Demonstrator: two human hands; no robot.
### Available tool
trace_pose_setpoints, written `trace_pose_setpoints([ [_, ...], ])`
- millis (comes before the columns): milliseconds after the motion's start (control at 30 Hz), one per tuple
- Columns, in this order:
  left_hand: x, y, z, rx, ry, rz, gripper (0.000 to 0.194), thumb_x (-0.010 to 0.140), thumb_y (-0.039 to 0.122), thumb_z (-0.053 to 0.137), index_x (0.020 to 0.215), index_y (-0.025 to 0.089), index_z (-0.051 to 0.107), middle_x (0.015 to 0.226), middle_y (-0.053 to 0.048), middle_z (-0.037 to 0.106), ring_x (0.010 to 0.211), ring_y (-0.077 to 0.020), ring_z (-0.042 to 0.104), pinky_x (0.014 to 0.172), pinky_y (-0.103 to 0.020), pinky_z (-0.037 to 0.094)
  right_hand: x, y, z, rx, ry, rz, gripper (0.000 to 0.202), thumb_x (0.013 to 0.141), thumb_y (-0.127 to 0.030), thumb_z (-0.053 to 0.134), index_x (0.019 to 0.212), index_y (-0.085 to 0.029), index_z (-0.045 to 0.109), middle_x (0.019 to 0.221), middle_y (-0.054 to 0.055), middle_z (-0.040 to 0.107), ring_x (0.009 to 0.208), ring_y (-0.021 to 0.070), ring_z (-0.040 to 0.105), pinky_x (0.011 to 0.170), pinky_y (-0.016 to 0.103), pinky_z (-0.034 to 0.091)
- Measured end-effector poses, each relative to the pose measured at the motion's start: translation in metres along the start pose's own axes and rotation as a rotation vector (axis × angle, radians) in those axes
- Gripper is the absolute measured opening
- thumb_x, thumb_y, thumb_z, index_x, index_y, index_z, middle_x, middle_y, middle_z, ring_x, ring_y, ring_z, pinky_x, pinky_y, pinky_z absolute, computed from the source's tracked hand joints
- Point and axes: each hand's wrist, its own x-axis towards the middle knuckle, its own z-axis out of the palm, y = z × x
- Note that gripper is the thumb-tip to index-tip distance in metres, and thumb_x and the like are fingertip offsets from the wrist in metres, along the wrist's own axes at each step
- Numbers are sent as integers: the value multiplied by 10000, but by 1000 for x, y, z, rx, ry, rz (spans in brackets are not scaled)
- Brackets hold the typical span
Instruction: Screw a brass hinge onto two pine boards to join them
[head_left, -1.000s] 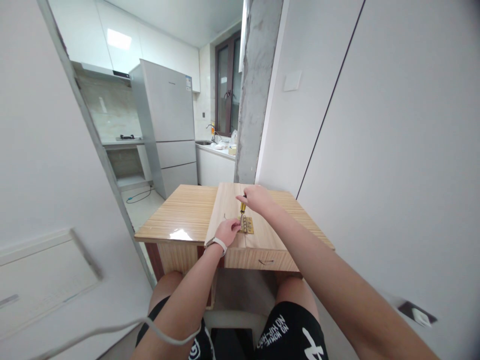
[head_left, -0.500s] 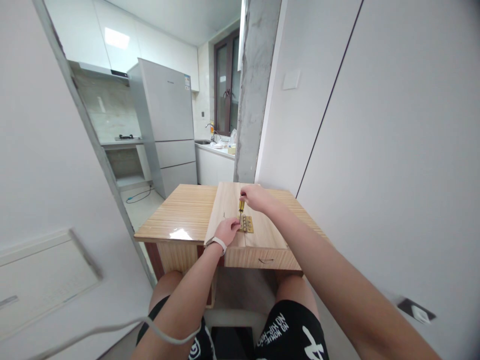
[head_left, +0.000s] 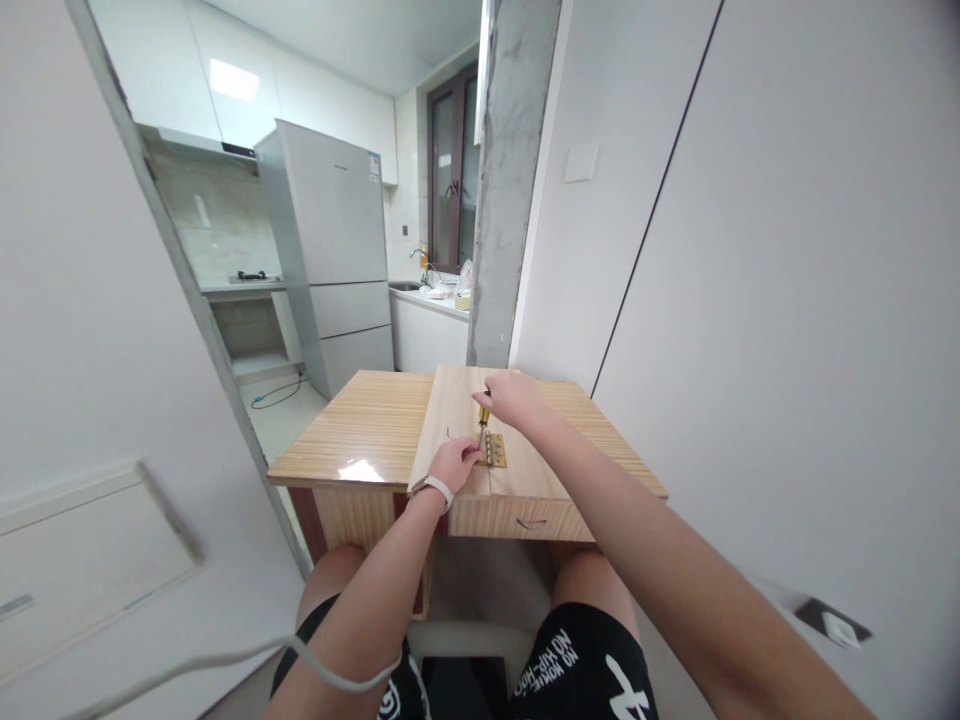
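Observation:
My right hand (head_left: 514, 397) is wrapped round the top of a screwdriver (head_left: 484, 414) with a yellow handle. The screwdriver stands nearly upright, its tip down at the left side of a brass-coloured hinge (head_left: 498, 452). That hinge lies flat across the seam between two pale wooden boards (head_left: 456, 395). Beside the tip, the fingers of my left hand (head_left: 453, 463) are pinched together at the hinge's left leaf. Whatever they hold there is too small and hidden to make out. A watch with a white strap is on the left wrist.
The boards rest on a wooden desk (head_left: 345, 420) with a glossy striped top. A drawer with a handle (head_left: 532, 523) is at its front, above my knees. A pale cable (head_left: 225, 655) crosses my left forearm. A white wall (head_left: 750, 300) rises at the right; a fridge (head_left: 341, 220) stands beyond.
My right hand has turned slightly on the screwdriver handle and now covers more of its top. The left hand stays at the hinge.

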Motion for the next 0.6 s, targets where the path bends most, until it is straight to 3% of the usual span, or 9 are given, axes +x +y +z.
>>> trace_pose_setpoints([
  [133, 0, -1, 0, -14, -1, 17, 119, 929, 234, 644, 877, 189, 742, 852, -25, 739, 787, -159, 641, 760, -269, 466, 3, 6, 1, 133, -10, -135, 199, 978, -300, 627, 1138, -208, 701, 1139, 97, 748, 1042, 202, 677, 857, 259, 450],
  [267, -1, -2, 0, -4, -7, -2, 126, 934, 243, 645, 871, 190, 740, 840, -22, 735, 789, -158, 638, 762, -269, 467, 6, 9, 1, 157, -54, -180, 181, 964, -173, 600, 1091, -203, 725, 1130, 88, 752, 1043, 190, 675, 868, 247, 435],
  [433, 0, -2, 0, -1, -6, -17, 106, 922, 234, 656, 886, 187, 745, 866, -29, 744, 812, -164, 648, 781, -276, 478, 6, 5, -1, 100, -63, -126, 181, 979, -290, 607, 1045, -198, 747, 1081, 116, 762, 1030, 228, 689, 861, 276, 452],
  [600, 0, -4, 3, -27, 0, 6, 95, 913, 222, 654, 903, 198, 745, 868, -26, 747, 794, -164, 653, 760, -277, 480, 3, 3, 0, 19, -26, -59, 378, 1019, -476, 518, 1057, -175, 744, 1099, 172, 750, 1047, 263, 688, 884, 315, 467],
])
